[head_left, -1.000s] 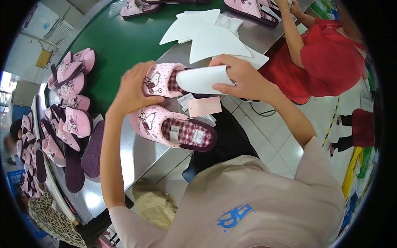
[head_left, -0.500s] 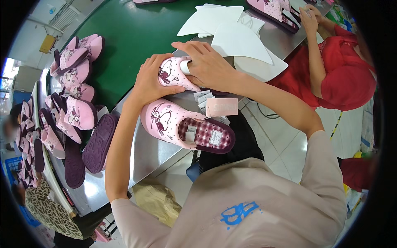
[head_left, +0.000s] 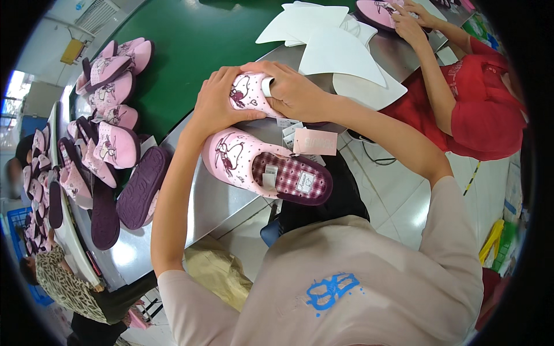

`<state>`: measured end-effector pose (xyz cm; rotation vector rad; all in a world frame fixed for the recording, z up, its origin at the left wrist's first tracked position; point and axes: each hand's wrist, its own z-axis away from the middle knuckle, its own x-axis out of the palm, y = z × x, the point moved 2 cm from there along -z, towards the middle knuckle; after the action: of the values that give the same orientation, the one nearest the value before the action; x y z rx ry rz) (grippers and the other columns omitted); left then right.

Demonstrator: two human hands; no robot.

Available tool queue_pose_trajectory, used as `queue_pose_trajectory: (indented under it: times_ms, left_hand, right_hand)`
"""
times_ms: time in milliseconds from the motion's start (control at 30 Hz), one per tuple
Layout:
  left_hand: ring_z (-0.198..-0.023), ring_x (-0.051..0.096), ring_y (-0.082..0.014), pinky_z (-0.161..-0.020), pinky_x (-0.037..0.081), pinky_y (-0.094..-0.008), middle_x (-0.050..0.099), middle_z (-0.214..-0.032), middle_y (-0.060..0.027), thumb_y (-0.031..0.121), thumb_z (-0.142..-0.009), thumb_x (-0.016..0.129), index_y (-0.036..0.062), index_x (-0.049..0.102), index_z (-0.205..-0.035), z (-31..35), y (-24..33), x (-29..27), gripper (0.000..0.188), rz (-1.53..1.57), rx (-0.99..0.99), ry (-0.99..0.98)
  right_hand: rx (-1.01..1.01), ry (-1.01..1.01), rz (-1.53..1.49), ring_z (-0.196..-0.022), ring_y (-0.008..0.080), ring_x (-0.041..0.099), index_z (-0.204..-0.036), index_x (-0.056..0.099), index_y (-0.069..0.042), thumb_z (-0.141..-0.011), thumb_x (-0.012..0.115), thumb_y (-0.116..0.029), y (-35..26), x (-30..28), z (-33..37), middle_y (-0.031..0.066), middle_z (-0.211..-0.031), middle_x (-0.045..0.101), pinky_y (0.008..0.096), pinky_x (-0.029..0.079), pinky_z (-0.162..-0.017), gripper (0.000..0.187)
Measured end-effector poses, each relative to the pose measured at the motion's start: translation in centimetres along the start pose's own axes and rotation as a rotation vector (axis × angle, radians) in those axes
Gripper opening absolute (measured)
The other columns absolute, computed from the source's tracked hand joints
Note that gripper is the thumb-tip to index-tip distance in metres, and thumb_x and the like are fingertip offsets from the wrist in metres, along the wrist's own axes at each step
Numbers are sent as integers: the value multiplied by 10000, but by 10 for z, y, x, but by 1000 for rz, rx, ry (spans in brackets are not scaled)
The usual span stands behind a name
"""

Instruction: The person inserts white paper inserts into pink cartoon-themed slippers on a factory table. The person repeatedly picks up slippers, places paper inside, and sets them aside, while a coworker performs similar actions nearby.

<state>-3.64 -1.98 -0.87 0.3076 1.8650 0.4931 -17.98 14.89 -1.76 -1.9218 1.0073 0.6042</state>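
My left hand (head_left: 218,106) is wrapped round the toe of a pink slipper (head_left: 247,92) with a dark cartoon print. At that slipper's opening, my right hand (head_left: 303,95) grips a curled white sheet (head_left: 267,86), its fingertips partly hidden inside. Just below, the matching slipper (head_left: 231,158) lies with its plaid insole facing up and its dark sole showing at the heel. A pink hang tag (head_left: 315,142) and small white labels (head_left: 289,130) rest between the two slippers.
White cut sheets (head_left: 337,55) lie piled beyond my right hand. Several finished-looking pink slippers (head_left: 112,92) are heaped at left, one sole-up (head_left: 141,187). A co-worker in red (head_left: 482,109) handles another slipper (head_left: 375,12) at far right. Green matting (head_left: 190,40) covers part of the metal table.
Both my hands stay on the upper slipper, with the right hand's fingers more bent at the opening. The view has shifted slightly. The co-worker's hands have moved onto a slipper.
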Motion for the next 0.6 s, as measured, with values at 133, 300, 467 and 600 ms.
queue_pose_trajectory:
  times_ms: [133, 300, 467, 600]
  left_hand:
    - [-1232, 610, -365, -1061, 470, -464, 652, -1310, -127, 563, -616, 961, 44, 639, -1338, 2, 0, -5, 946, -22, 3, -2]
    - [-1179, 628, -352, -1041, 475, -461, 686, -1251, -98, 584, -642, 949, 110, 699, -1289, 4, 0, -3, 840, 40, -3, 33]
    - [-1262, 617, -338, -1099, 434, -470, 693, -1338, -104, 592, -674, 926, 126, 686, -1346, 3, 1, -2, 852, 59, 61, 11]
    - [-1293, 607, -324, -1120, 403, -467, 694, -1357, -104, 615, -705, 899, 134, 672, -1400, 5, 3, -3, 875, 81, 74, -9]
  right_hand:
    - [31, 19, -95, -1366, 310, 561, -1056, 745, 27, -1004, 635, -195, -5, -11, 5, 106, -1544, 572, 439, 472, -1116, 253]
    - [185, 59, -226, -1094, 302, 718, -1107, 749, 56, -1048, 604, -222, -30, -71, 38, 115, -1403, 684, 360, 570, -947, 319]
    - [321, -274, 28, -1096, 308, 691, -1306, 647, 50, -1026, 622, -183, -29, -92, 45, 117, -1382, 627, 374, 557, -964, 365]
    - [73, -249, 279, -1236, 343, 604, -1289, 637, 62, -996, 683, -216, -20, -50, 26, 136, -1507, 513, 434, 515, -1045, 406]
